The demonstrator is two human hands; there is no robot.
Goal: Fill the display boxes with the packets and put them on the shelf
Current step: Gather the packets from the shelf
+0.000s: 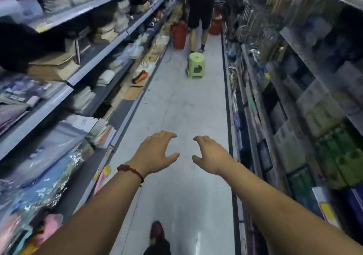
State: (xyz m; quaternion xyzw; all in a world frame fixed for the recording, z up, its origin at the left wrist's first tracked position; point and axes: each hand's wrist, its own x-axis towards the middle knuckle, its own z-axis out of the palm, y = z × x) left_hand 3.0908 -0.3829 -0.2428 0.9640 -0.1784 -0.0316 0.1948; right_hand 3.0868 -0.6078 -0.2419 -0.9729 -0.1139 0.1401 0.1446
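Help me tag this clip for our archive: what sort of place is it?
Most likely a shop aisle, perhaps a stationery shop: long metal shelving on both sides, stacked notebooks and packaged goods on it, and yellow price labels on the shelf edges.

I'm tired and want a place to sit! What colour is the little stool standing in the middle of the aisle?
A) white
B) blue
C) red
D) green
D: the stool standing on the aisle floor ahead is light green; the red things behind it are buckets.
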